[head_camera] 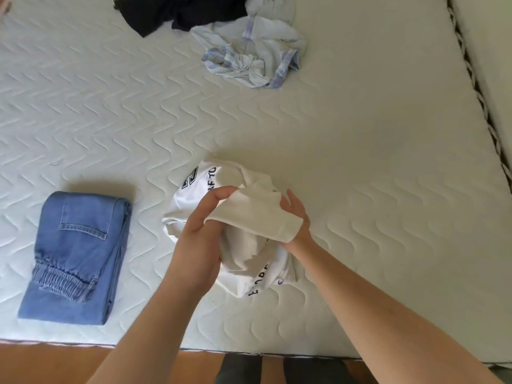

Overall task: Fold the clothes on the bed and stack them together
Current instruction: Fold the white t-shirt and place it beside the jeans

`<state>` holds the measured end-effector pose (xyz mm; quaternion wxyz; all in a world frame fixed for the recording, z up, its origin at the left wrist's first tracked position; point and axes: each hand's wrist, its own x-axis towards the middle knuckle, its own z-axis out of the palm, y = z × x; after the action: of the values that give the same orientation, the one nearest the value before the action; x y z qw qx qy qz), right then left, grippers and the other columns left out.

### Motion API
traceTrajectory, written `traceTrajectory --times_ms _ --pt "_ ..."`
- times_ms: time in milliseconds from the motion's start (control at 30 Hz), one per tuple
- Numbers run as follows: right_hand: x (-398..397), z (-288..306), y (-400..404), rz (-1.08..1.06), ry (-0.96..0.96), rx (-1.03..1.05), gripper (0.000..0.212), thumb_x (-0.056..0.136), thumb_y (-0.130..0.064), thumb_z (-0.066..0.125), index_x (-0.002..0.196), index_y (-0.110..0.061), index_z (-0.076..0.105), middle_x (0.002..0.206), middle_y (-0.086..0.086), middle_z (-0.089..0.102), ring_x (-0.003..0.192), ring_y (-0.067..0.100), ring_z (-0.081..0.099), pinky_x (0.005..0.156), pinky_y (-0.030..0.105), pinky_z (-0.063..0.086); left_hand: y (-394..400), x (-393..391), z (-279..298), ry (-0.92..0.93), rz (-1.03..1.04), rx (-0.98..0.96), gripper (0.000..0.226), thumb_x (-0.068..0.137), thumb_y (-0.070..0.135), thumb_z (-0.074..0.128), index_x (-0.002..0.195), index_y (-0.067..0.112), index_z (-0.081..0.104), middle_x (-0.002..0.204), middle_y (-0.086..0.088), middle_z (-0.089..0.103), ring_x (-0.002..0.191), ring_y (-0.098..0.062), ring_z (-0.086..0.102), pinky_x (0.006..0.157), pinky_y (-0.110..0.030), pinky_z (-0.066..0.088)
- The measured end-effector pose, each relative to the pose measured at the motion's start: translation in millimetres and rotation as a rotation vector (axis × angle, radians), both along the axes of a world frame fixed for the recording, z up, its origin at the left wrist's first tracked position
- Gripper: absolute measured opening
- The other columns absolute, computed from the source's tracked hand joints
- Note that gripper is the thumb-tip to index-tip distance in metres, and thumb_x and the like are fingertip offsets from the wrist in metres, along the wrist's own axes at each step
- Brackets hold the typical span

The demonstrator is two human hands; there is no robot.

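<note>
1. Both hands work a bunched white T-shirt (249, 217) near the front edge of the bed (360, 162). The left hand (205, 220) grips a fold of it from the left. The right hand (295, 217) is partly covered by the cloth; its fingers look fairly straight against it, and I cannot tell if it grips.
2. Risk: the shirt is crumpled and possibly inside out, so folding it without first spreading it flat would likely leave a lumpy bundle that tips any stack.
3. Risk: it sits close to the mattress edge; a loose shake could drop a hem over the side to the floor.
4. The folded jeans (74, 256) lie just left; a wide sweep of cloth could disturb them.
5. Two garments wait far off, unfolded: a dark one (177, 12) and a pale checked one (255, 51).
6. Writing: black block letters on the shirt, partly hidden: "RE TO" above, "E OPE"-like letters below, plus a small unreadable logo.
</note>
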<state>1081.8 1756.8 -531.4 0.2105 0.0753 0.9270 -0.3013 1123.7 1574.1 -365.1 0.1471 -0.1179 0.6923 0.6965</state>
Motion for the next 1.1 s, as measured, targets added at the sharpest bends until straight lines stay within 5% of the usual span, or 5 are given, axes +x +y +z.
traceTrajectory --times_ms 100,200,467,767,1100 --pt "-6 24 -9 -0.038 -0.052 -0.194 0.036 0.094 -0.021 0.056 0.129 -0.028 0.055 0.135 -0.001 0.055 0.134 0.022 0.044 0.099 0.023 0.038 -22 6 18 0.008 0.01 0.008 0.038 0.086 0.029 0.048 0.12 0.028 0.064 0.117 -0.001 0.07 0.113 -0.02 0.064 0.093 -0.041 0.045" --pt "-3 63 -7 -0.235 0.002 -0.323 0.027 0.09 -0.003 0.047 0.103 -0.021 0.063 0.099 -0.002 0.066 0.101 0.024 0.063 0.067 0.027 0.044 -42 3 36 0.061 0.061 -0.113 0.04 0.083 0.034 0.045 0.118 0.034 0.064 0.115 0.007 0.07 0.112 -0.013 0.064 0.092 -0.042 0.048" --pt "-10 194 43 -0.288 0.224 -0.253 0.017 0.087 -0.007 0.055 0.097 -0.01 0.069 0.091 0.009 0.071 0.084 0.022 0.063 0.072 0.035 0.048 -65 -27 89 0.127 -0.036 -0.276 0.048 0.06 0.032 0.056 0.106 0.044 0.064 0.091 0.007 0.071 0.08 -0.008 0.064 0.073 -0.027 0.049" --pt "-13 354 102 -0.322 0.503 -0.129 0.012 0.084 -0.013 0.065 0.095 -0.012 0.067 0.088 0.012 0.069 0.083 0.031 0.065 0.068 0.036 0.048 -24 -99 198 0.346 -0.075 -0.294 0.017 0.092 0.029 0.056 0.1 0.031 0.07 0.089 0.014 0.07 0.088 -0.008 0.064 0.069 -0.023 0.045" --pt "0 420 147 -0.135 0.561 0.07 0.015 0.081 -0.021 0.076 0.089 -0.027 0.066 0.074 -0.016 0.061 0.067 -0.005 0.055 0.056 0.009 0.036 -31 -124 240 0.55 -0.149 -0.552 0.028 0.085 0.034 0.053 0.071 0.012 0.064 0.063 -0.002 0.05 0.057 -0.012 0.043 0.055 -0.027 0.035"
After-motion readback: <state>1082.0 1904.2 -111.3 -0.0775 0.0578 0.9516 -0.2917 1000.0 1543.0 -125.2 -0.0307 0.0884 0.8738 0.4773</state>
